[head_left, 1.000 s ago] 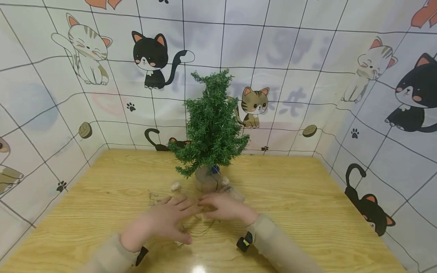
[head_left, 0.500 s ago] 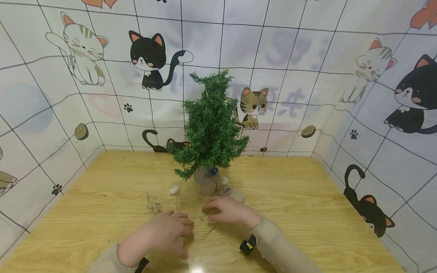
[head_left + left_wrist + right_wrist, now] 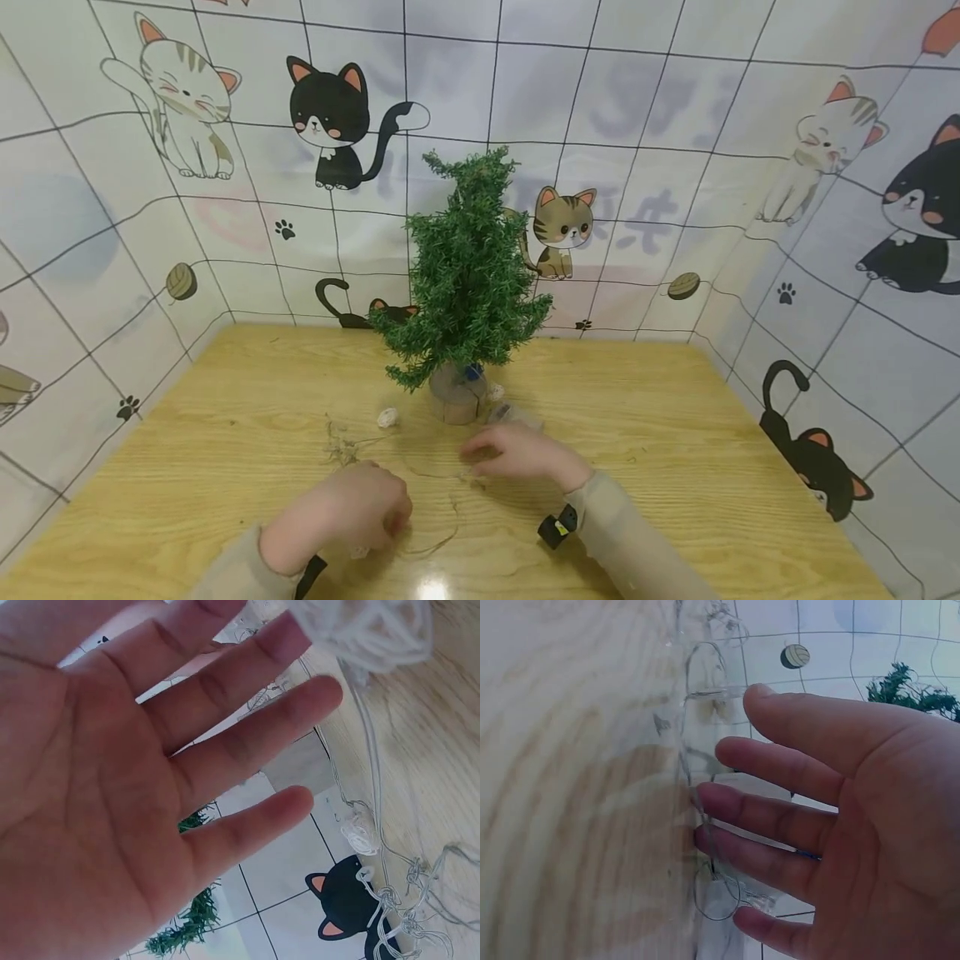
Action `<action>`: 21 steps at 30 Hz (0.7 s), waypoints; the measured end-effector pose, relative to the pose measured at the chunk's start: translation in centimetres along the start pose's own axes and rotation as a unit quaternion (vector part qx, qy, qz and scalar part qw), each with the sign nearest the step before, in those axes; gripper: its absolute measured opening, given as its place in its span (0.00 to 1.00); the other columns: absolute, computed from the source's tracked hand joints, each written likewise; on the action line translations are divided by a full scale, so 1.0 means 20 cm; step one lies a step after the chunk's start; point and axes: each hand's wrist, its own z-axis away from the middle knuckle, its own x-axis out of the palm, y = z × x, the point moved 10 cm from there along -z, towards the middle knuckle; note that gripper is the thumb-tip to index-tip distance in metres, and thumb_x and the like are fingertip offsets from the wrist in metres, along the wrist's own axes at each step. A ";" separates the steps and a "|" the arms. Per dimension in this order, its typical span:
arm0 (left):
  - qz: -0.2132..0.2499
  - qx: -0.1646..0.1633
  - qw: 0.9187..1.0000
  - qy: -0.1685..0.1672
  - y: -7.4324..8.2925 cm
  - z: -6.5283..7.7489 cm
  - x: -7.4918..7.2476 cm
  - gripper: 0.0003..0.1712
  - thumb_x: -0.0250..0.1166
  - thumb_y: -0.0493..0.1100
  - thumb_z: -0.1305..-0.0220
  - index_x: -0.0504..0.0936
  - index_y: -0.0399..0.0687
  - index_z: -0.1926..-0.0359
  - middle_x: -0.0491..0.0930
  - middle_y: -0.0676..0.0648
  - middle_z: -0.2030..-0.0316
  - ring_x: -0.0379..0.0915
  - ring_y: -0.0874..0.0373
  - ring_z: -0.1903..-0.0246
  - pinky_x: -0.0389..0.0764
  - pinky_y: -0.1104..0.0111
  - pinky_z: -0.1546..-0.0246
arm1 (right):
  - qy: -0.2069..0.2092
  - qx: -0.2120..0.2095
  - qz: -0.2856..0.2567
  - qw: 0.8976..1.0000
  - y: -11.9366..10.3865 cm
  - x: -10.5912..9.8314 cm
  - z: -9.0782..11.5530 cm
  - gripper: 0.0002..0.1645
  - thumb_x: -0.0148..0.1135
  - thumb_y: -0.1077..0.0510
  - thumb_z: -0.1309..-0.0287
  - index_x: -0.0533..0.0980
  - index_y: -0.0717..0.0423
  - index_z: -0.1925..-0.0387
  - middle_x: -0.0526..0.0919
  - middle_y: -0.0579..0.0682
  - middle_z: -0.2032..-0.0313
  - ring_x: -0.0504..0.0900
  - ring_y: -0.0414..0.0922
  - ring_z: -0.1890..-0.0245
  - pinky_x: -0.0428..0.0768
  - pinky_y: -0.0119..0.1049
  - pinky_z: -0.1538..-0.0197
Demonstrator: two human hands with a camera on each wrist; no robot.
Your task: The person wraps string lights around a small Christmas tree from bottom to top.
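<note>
A thin wire string (image 3: 435,546) with small white woven balls lies loosely across the table. My left hand (image 3: 352,504) hovers low at the front left, fingers loosely bent. Beneath it, a white woven ball (image 3: 367,630) shows close to the fingertips in the left wrist view; no grip on it is visible. The right hand (image 3: 521,454) is held over the wire in front of the tree base. In the right wrist view its fingers (image 3: 769,814) are spread and relaxed beside a wire loop (image 3: 717,894). A small green artificial tree (image 3: 468,267) stands behind both hands.
The tree's round base (image 3: 459,398) has a blue item (image 3: 473,372) on it. A clear box-like piece (image 3: 517,414) lies to its right. Tangled wire (image 3: 342,446) and another white ball (image 3: 387,417) lie on the left. Cat-print sheeting surrounds the wooden table (image 3: 660,400).
My hands have drawn apart, the left going toward the front and the right slightly rightward. The wire between them has shifted toward the table's front. The tree has stayed put.
</note>
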 end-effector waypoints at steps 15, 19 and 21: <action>-0.004 0.021 1.000 0.004 0.03 -0.01 0.03 0.16 0.73 0.32 0.64 0.79 0.60 0.87 0.69 0.68 0.84 0.62 0.70 0.80 0.74 0.68 0.65 | -0.032 0.019 -0.034 0.999 0.05 -0.03 0.05 0.15 0.69 0.51 0.44 0.84 0.52 0.56 0.84 0.40 0.59 0.79 0.33 0.60 0.76 0.31 0.52; 0.040 0.041 0.997 0.059 -0.07 0.06 -0.16 0.10 0.73 0.40 0.51 0.83 0.61 0.81 0.71 0.68 0.77 0.66 0.71 0.75 0.73 0.72 0.72 | -0.042 0.026 -0.050 0.998 0.05 -0.02 0.06 0.08 0.69 0.54 0.45 0.86 0.49 0.63 0.85 0.35 0.65 0.79 0.30 0.65 0.76 0.28 0.56; 0.074 0.054 0.991 0.100 -0.14 0.13 -0.29 0.06 0.71 0.43 0.46 0.85 0.60 0.76 0.74 0.68 0.73 0.69 0.71 0.71 0.74 0.70 0.67 | -0.044 0.034 -0.048 0.997 0.05 -0.03 0.07 0.06 0.69 0.54 0.45 0.86 0.49 0.65 0.85 0.35 0.68 0.79 0.29 0.67 0.76 0.28 0.59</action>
